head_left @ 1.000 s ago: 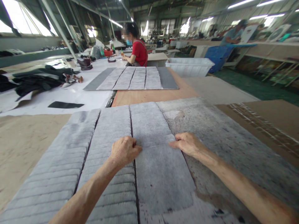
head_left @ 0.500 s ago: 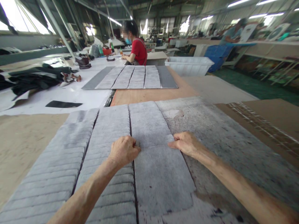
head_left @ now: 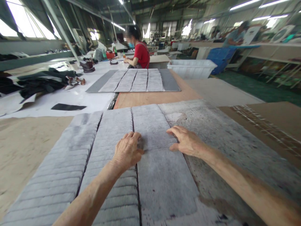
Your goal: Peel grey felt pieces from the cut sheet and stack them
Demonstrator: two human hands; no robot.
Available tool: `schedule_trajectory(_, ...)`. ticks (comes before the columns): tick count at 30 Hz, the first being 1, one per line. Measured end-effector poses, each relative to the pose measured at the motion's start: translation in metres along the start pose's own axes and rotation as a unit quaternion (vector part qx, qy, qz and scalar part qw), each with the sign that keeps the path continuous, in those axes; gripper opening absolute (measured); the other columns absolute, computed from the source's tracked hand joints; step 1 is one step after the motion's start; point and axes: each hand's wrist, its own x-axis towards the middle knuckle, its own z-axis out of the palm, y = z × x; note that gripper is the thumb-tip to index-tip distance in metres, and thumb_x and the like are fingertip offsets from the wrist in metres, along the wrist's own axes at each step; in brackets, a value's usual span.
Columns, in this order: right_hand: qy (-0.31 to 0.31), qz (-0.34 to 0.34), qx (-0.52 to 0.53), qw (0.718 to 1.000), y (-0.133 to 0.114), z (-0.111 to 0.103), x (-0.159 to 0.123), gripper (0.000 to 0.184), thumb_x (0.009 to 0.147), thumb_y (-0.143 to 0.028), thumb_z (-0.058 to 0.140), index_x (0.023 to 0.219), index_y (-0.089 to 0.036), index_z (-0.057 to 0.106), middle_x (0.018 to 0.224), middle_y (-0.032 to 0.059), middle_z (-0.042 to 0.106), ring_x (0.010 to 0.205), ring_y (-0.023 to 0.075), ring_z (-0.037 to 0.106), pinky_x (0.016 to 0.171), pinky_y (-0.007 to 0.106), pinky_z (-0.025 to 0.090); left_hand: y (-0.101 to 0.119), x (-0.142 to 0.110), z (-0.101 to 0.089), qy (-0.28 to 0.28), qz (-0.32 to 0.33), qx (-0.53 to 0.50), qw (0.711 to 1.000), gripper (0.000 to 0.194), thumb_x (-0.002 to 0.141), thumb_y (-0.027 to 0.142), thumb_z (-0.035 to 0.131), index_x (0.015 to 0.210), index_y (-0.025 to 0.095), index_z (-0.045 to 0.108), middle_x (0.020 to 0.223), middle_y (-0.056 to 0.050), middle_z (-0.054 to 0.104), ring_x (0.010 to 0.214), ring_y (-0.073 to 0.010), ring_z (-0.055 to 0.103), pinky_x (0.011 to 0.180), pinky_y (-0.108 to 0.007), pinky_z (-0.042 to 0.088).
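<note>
Grey felt pieces lie in overlapping rows on a large grey mat (head_left: 223,138) in front of me. My left hand (head_left: 128,150) rests palm down with fingers stretched on the left edge of the third row. My right hand (head_left: 185,141) lies flat on that row's right edge, fingers extended forward. Between and below the hands lies the nearest large felt piece (head_left: 162,179). Two finished rows (head_left: 77,163) of stacked pieces lie to the left.
A second mat with rows of felt pieces (head_left: 136,80) lies farther up the table. A person in a red shirt (head_left: 141,55) works beyond it. A white tub (head_left: 191,67) stands at the right, dark fabric scraps (head_left: 44,80) at the left, cardboard (head_left: 270,122) at the right.
Both hands went from curled at the felt piece's top edge to flat and stretched, sliding a little forward over the row.
</note>
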Motion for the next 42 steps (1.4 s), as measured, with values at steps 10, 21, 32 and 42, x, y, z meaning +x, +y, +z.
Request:
schedule_trajectory(10, -0.019, 0.178, -0.002, 0.984, -0.003, 0.005, -0.008, 0.024, 0.062, -0.038, 0.065, 0.056, -0.02, 0.05, 0.058, -0.0032, 0.051, 0.056, 0.0113, 0.047, 0.049, 0.022, 0.027, -0.004, 0.001, -0.001, -0.036, -0.084, -0.003, 0.996, 0.017, 0.067, 0.038, 0.056, 0.065, 0.022, 0.06, 0.078, -0.003, 0.064, 0.075, -0.0211, 0.06, 0.056, -0.028, 0.037)
schedule_trajectory(21, -0.076, 0.249, 0.011, 0.965, -0.006, 0.008, -0.011, 0.032, 0.078, -0.043, 0.054, 0.06, -0.017, 0.05, 0.057, -0.005, 0.047, 0.055, 0.0095, 0.045, 0.053, 0.023, 0.033, -0.005, 0.006, -0.005, -0.088, -0.133, -0.053, 0.986, 0.02, 0.064, 0.038, 0.054, 0.054, 0.022, 0.058, 0.06, -0.001, 0.06, 0.07, -0.02, 0.059, 0.052, -0.027, 0.033)
schedule_trajectory(32, -0.138, 0.251, 0.015, 0.958, 0.001, 0.01, -0.007, 0.029, 0.084, -0.041, 0.053, 0.079, -0.013, 0.058, 0.075, -0.0016, 0.058, 0.068, 0.0115, 0.056, 0.064, 0.028, 0.047, -0.003, 0.012, -0.008, -0.108, -0.161, -0.072, 0.978, 0.019, 0.059, 0.036, 0.058, 0.049, 0.021, 0.053, 0.061, -0.001, 0.058, 0.07, -0.0196, 0.058, 0.052, -0.027, 0.032)
schedule_trajectory(42, -0.133, 0.272, 0.074, 0.95, 0.002, 0.011, -0.006, 0.029, 0.083, -0.041, 0.054, 0.08, -0.013, 0.059, 0.075, -0.0017, 0.059, 0.067, 0.0113, 0.056, 0.061, 0.027, 0.047, -0.001, 0.01, -0.008, -0.108, -0.154, -0.077, 0.979, 0.019, 0.06, 0.036, 0.055, 0.049, 0.02, 0.054, 0.054, 0.0, 0.053, 0.062, -0.018, 0.056, 0.05, -0.027, 0.03)
